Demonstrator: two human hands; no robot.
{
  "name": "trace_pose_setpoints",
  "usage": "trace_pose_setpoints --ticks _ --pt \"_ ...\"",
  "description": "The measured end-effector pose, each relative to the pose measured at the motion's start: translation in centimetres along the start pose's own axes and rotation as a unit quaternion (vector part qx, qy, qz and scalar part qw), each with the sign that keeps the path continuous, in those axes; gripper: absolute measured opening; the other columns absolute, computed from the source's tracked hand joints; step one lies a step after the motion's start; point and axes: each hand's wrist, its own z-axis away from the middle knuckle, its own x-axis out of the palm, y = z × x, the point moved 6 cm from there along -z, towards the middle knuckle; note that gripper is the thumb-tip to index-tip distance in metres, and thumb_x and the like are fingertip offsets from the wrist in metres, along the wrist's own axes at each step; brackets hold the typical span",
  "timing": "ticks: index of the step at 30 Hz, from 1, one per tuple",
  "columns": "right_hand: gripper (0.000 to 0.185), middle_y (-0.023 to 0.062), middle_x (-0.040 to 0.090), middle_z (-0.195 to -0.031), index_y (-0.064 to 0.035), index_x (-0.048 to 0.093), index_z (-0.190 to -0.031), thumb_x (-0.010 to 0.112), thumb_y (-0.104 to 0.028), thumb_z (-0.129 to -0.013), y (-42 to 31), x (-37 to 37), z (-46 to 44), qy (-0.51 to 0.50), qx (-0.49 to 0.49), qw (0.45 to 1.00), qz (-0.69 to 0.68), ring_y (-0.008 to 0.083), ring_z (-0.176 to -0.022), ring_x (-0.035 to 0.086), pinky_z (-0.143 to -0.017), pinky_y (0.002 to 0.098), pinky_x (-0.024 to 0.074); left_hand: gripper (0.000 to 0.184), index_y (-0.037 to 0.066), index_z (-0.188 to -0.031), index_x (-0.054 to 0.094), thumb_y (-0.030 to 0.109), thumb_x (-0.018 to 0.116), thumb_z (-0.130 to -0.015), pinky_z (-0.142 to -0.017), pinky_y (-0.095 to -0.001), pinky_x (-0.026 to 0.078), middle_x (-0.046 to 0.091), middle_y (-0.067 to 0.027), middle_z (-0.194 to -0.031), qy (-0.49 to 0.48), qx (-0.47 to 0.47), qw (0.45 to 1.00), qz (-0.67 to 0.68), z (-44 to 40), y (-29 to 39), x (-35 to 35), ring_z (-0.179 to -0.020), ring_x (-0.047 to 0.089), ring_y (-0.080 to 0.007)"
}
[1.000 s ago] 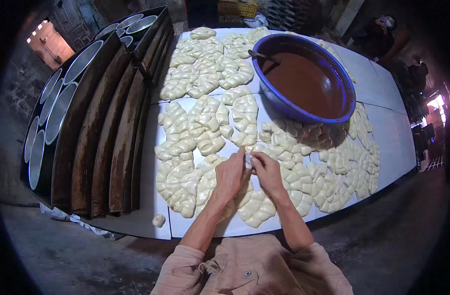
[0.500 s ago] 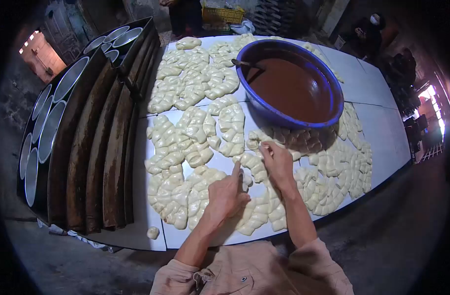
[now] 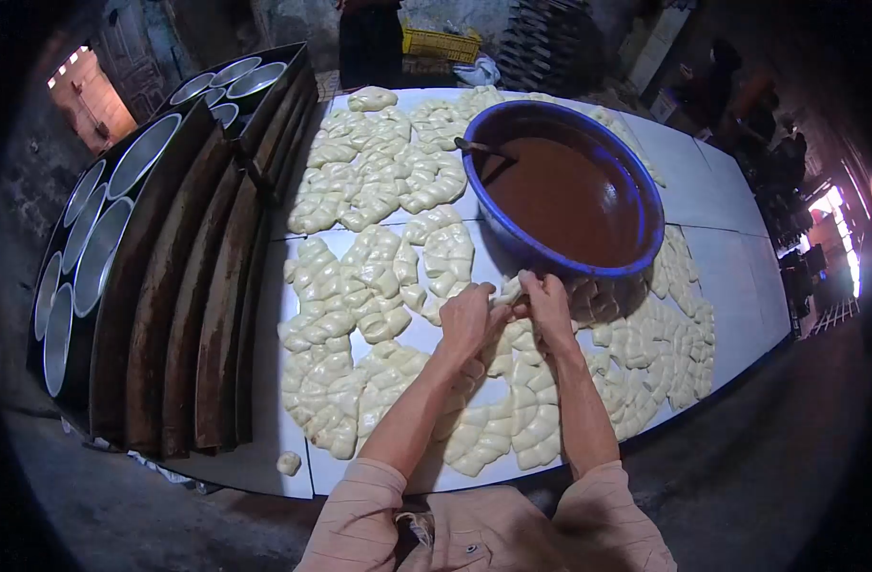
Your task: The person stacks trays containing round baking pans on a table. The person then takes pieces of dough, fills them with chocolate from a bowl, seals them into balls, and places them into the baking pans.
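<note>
Pale, glossy dough pieces (image 3: pixel 359 286) lie in joined clusters over the white table (image 3: pixel 731 276). Near the middle, my left hand (image 3: pixel 468 319) and my right hand (image 3: pixel 548 305) are close together, each pinching a pale piece of dough (image 3: pixel 510 292) stretched between them. Part of that piece is hidden by the fingers. Just beyond my right hand stands a blue basin (image 3: pixel 488 205) of brown liquid (image 3: pixel 569 205), a dark-handled utensil (image 3: pixel 483 149) leaning on its left rim. One small dough ball (image 3: pixel 289 463) sits apart at the front left.
Round metal pans (image 3: pixel 100 250) and long dark trays (image 3: pixel 183 305) stand along the left side. Behind the table are a standing person (image 3: pixel 370 43) and a yellow crate (image 3: pixel 442 44). Another person (image 3: pixel 717 81) is at the back right.
Both hands have moved farther up the table toward the basin and come together. A dough piece is now held up between them; half a second ago my left index finger pointed at the dough.
</note>
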Motion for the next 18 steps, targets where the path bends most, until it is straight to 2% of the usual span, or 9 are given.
trace_pose_setpoints --ticks 1,4,6,8,9,11,13,17,18 --pt "0.038 0.0105 0.063 -0.087 0.0062 0.061 -0.094 0.059 -0.032 -0.095 2.6 -1.3 -2.0 0.001 0.008 0.997 0.075 0.0166 -0.07 0.066 -0.056 0.032 0.0551 0.037 0.006 -0.11 0.067 0.033 0.068 -0.085 -0.075 -0.0459 0.052 0.07 -0.0178 -0.091 -0.021 -0.008 1.0 0.005 -0.4 0.2 0.3 -0.088 0.068 -0.0359" --pt "0.041 0.0113 0.063 -0.093 0.0074 0.061 -0.102 0.056 -0.033 -0.097 2.7 -1.5 -2.1 -0.012 -0.038 0.999 0.036 0.0161 -0.073 0.064 -0.057 0.0313 0.0553 0.031 0.006 -0.106 0.068 0.03 0.062 -0.088 -0.075 -0.0462 0.052 0.07 -0.0208 -0.086 -0.002 -0.016 0.996 0.089 -0.7 0.0 -0.1 -0.085 0.068 -0.0385" --pt "0.039 0.0084 0.063 -0.096 0.0035 0.062 -0.111 0.053 -0.032 -0.097 2.8 -1.0 -1.6 -0.085 -0.028 0.996 0.019 0.0138 -0.08 0.061 -0.068 0.0309 0.0535 0.031 0.005 -0.107 0.067 0.029 0.062 -0.088 -0.076 -0.045 0.052 0.07 -0.0201 -0.089 0.006 -0.044 0.99 0.135 -1.1 -1.6 -0.2 -0.085 0.068 -0.0382" --pt "0.04 0.0055 0.063 -0.1 -0.0003 0.062 -0.12 0.051 -0.032 -0.098 2.5 0.2 -1.2 -0.167 -0.024 0.986 0.001 0.0115 -0.088 0.057 -0.08 0.0306 0.0518 0.031 0.0 -0.108 0.064 0.024 0.061 -0.089 -0.068 -0.0366 0.053 0.07 -0.0143 -0.082 -0.033 -0.071 0.96 0.27 -1.4 -2.3 -0.9 -0.074 0.069 -0.0253" --pt "0.04 0.007 0.065 -0.103 -0.0039 0.06 -0.125 0.052 -0.027 -0.094 2.9 0.3 -1.5 -0.198 0.017 0.98 0.013 0.0176 -0.095 0.059 -0.091 0.035 0.0473 0.03 -0.001 -0.108 0.064 0.023 0.061 -0.089 -0.066 -0.0342 0.053 0.07 -0.0122 -0.081 -0.06 -0.096 0.945 0.306 -1.4 -2.6 -1.1 -0.071 0.067 -0.0211" --pt "0.042 0.011 0.064 -0.107 -0.0053 0.058 -0.128 0.053 -0.025 -0.091 0.9 0.5 -0.9 -0.134 -0.111 0.968 0.179 0.0245 -0.1 0.059 -0.093 0.0375 0.0463 0.03 -0.003 -0.106 0.063 0.023 0.062 -0.089 -0.057 -0.0253 0.049 0.066 -0.0061 -0.076 -0.1 -0.101 0.917 0.372 -1.8 -3.6 -1.0 -0.062 0.06 -0.009" --pt "0.051 0.018 0.059 -0.114 -0.0086 0.055 -0.133 0.059 -0.023 -0.085 -1.3 1.1 0.3 -0.083 -0.295 0.909 0.284 0.0347 -0.108 0.057 -0.095 0.0409 0.0448 0.03 -0.001 -0.103 0.064 0.026 0.064 -0.09 -0.056 -0.024 0.048 0.065 -0.0049 -0.077 -0.128 -0.116 0.91 0.376 -1.8 -4.3 -1.2 -0.065 0.06 -0.0095" --pt "0.054 0.0167 0.059 -0.111 -0.0083 0.056 -0.13 0.07 -0.023 -0.08 -5.3 4.2 3.2 -0.118 -0.398 0.831 0.37 0.0314 -0.104 0.059 -0.091 0.0401 0.0472 0.028 0.001 -0.092 0.066 0.029 0.063 -0.095 -0.056 -0.0222 0.043 0.062 -0.0007 -0.076 -0.154 -0.147 0.889 0.406 -1.8 -3.9 -1.7 -0.065 0.054 -0.0069" --pt "0.053 0.0157 0.06 -0.109 -0.0079 0.057 -0.129 0.071 -0.023 -0.08 -4.9 4.1 2.8 -0.139 -0.353 0.861 0.339 0.0307 -0.099 0.06 -0.087 0.0398 0.0484 0.029 0.001 -0.09 0.067 0.029 0.063 -0.096 -0.056 -0.0219 0.042 0.061 -0.0001 -0.075 -0.16 -0.135 0.881 0.425 -2.0 -3.9 -1.4 -0.065 0.053 -0.0065"
